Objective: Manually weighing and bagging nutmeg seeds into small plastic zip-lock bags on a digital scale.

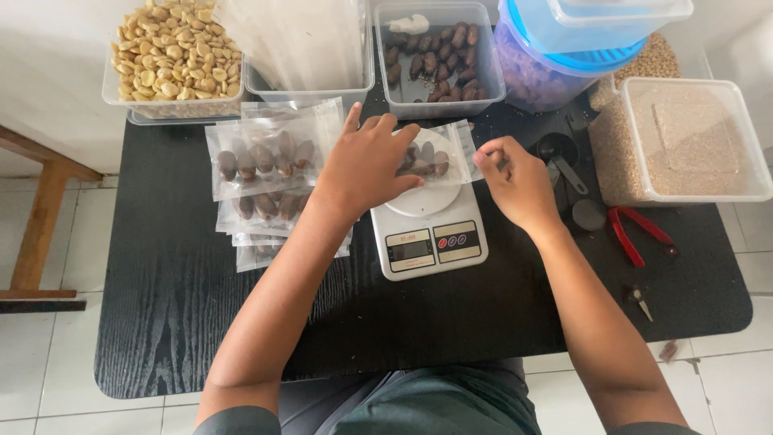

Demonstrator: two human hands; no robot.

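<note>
One small white digital kitchen scale (pixel 429 232) sits mid-table; all places taken from it. One clear plastic pouch of dark brown dates (pixel 436 155) lies flat on the scale's round platform, long axis running left to right, its open end seemingly toward the right. Left hand (pixel 366 165) rests palm down on the pouch's left part, fingers spread, pressing rather than clenching. Right hand (pixel 515 181) pinches the pouch's right edge between thumb and fingertips.

Left of the scale: a stack of filled clear date pouches (pixel 266 165), at least four, exact count unclear, long axes also left to right.

Behind the scale: one clear tub of loose dates (pixel 439 56). Far left behind: one clear tub of pale peanuts (pixel 173 56).

Right of the scale: one black measuring scoop (pixel 561 155) and one pair of red-handled pliers (pixel 636 234) on the black wood-grain table (pixel 177 306).
</note>
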